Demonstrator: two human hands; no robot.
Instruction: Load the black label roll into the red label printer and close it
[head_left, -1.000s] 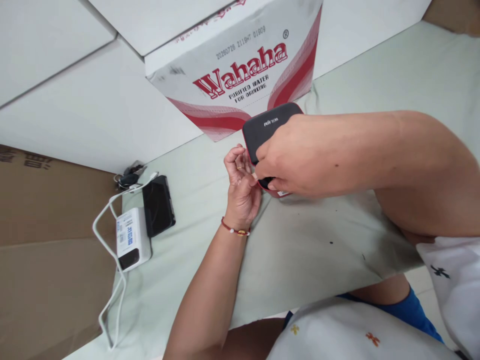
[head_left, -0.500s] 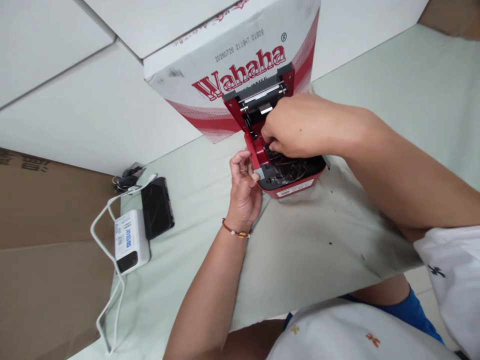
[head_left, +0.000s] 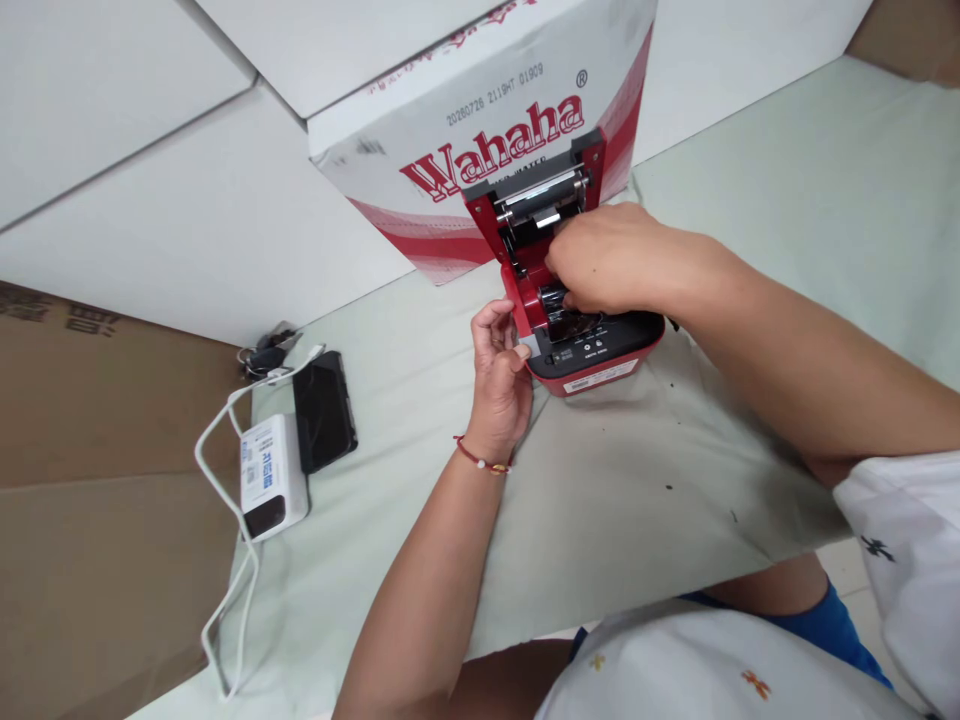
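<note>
A red and black label printer [head_left: 596,362] stands on the cloth with its lid [head_left: 534,195] raised against the carton. Inside it, a roll of shiny black ribbon [head_left: 553,297] lies across the bay, and a loose piece of the film hangs at its front. My left hand [head_left: 501,365] grips the printer's left wall, its thumb on a grey tab [head_left: 530,346]. Reaching in from the right, my right hand [head_left: 600,262] has its fingers closed at the ribbon roll; the fingertips are partly hidden inside the bay.
Behind the printer stands a white and red Wahaha carton [head_left: 480,120]. To the left lie a black phone [head_left: 325,412], a white power bank [head_left: 274,475] with a white cable [head_left: 206,470], and keys [head_left: 266,355]. Brown cardboard [head_left: 105,500] borders the left side.
The black film that lay spread over the printer's front has drawn back toward the roll, baring the printed panel. My left hand keeps its hold. The view has shifted slightly.
</note>
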